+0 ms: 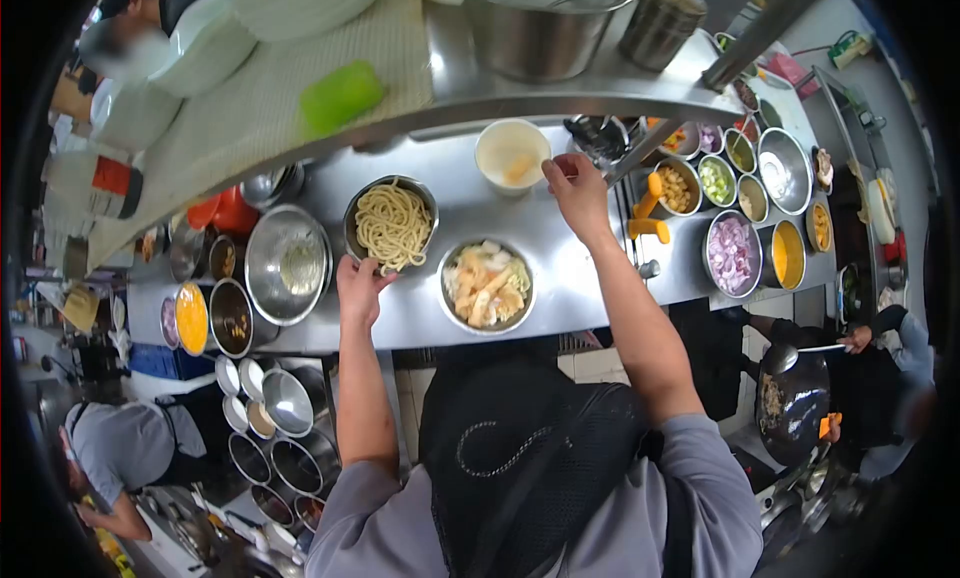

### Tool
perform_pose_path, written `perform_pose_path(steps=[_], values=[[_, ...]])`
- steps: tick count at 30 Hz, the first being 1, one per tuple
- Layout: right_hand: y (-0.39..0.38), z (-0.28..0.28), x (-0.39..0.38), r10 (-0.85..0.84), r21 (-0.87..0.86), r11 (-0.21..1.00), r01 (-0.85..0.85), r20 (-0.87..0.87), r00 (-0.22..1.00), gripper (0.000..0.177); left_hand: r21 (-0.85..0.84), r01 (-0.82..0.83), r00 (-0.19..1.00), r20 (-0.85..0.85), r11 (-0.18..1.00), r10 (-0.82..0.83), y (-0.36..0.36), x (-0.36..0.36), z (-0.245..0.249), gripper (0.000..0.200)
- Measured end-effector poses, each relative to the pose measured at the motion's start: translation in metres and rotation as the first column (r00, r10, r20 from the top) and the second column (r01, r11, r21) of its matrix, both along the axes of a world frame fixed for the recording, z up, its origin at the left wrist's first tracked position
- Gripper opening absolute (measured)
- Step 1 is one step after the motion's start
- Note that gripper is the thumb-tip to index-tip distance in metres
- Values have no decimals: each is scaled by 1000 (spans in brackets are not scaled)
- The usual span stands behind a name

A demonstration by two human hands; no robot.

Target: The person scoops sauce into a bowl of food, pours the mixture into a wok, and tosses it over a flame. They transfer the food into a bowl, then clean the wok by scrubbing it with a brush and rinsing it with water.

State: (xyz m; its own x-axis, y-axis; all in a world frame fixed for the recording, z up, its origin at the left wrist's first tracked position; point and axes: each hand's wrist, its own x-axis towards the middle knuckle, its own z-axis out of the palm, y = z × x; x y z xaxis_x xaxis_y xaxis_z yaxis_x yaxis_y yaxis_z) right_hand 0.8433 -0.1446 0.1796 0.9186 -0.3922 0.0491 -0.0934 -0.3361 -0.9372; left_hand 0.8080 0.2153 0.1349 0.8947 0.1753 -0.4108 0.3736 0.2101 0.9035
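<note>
A metal bowl of thick noodles (393, 226) stands on the steel counter, and my left hand (362, 290) grips its near edge, fingers at the noodles. To its right is a metal bowl with pale and orange chopped food (487, 286), which neither hand touches. Behind that bowl stands a white tub (513, 154) with a little orange-tinged food at its bottom. My right hand (577, 186) is at the tub's right rim, its thumb and fingertips pinched together on the rim.
Metal bowls (289, 263) stand at the left, and containers of chopped onion (733, 253) and other food at the right. An overhead shelf (590, 93) crosses above the counter. Co-workers are at lower left and right, one holding a wok (793, 403).
</note>
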Motion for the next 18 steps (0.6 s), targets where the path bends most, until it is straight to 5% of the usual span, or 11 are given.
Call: perform_pose_path(steps=[2,4,7,10,11,13,16,18], values=[[8,5,-29,83,-21,996,-83,-38,996,31,-27,-64,998,-19,998,63,12,-14,-22,14],[15,4,-59,448,-271,853,-447,-60,892,25,-57,-100,995,-29,993,98,19,-24,-44,14],[32,5,-90,545,-401,707,-583,-215,810,23,-123,-147,989,-38,981,144,14,-33,-44,17],[49,-7,-104,661,-433,620,-654,-161,733,26,325,-146,965,-163,935,207,2,-46,-20,28],[54,-8,-106,661,-430,620,-656,-164,732,26,326,-145,964,-167,934,208,0,-53,-19,28],[64,-10,-112,669,-509,512,-692,-269,693,30,841,-86,949,231,534,-212,-8,-70,-16,42],[66,-20,-117,651,-517,527,-675,-265,711,31,676,161,831,301,719,-468,-60,-80,21,40],[68,-20,-121,645,-540,521,-661,-259,719,31,763,117,765,339,635,-548,-72,-77,0,40]])
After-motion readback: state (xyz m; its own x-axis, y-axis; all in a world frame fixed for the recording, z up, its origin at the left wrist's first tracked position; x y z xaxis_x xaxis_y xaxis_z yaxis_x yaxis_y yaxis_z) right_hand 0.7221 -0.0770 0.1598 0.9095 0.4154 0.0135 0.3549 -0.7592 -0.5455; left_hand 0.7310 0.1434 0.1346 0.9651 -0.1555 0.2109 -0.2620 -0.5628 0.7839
